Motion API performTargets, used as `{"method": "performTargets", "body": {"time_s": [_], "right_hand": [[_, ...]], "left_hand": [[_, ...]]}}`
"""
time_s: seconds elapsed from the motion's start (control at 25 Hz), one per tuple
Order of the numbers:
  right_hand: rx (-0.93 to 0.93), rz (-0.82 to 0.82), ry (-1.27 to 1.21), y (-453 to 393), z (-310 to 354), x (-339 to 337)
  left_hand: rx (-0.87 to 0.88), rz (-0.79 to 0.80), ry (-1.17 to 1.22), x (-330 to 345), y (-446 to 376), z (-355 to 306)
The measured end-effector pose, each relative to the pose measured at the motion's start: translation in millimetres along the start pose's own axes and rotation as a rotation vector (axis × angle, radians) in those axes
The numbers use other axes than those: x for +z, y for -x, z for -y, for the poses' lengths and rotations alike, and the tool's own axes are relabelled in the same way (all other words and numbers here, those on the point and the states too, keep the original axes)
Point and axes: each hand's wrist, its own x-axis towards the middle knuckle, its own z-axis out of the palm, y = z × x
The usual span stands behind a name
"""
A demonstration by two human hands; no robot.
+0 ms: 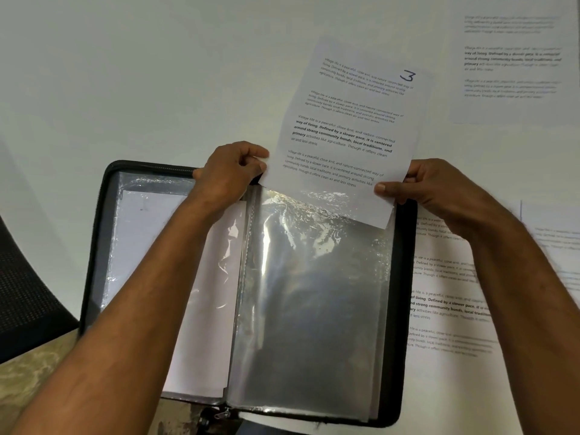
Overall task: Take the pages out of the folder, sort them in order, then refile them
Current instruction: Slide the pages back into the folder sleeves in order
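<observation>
A black zip folder (97,246) lies open on the white table, its clear plastic sleeves (314,293) spread flat. A printed page marked "3" (351,120) stands tilted at the top of the right-hand sleeve, its bottom edge tucked just inside the sleeve mouth. My left hand (232,174) pinches the page's lower left edge together with the sleeve top. My right hand (430,189) pinches the lower right corner of the page. White sheets (201,309) sit in the left-hand sleeves.
More printed pages lie on the table: one at the top right (511,64), one partly under the folder's right edge (448,309), and another at the far right (555,246). A dark chair (28,293) stands at the left beside the table edge.
</observation>
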Motion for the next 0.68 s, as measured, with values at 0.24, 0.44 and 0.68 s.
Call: {"method": "performTargets", "body": {"time_s": [0.24,0.44,0.68], "right_hand": [[-0.008,0.009,-0.015,2.3,-2.9,-2.1],[-0.012,0.011,-0.009,3.6,-4.4,-1.8],[-0.022,-0.032,-0.006,2.5,-4.9,-0.8]], "left_hand": [[-0.107,0.108,0.013,-2.6,-2.5,-12.0],[-0.116,0.22,-0.017,-10.7,-3.3,-15.6],[-0.152,0.242,-0.014,-13.1,-6.2,-21.6]]}}
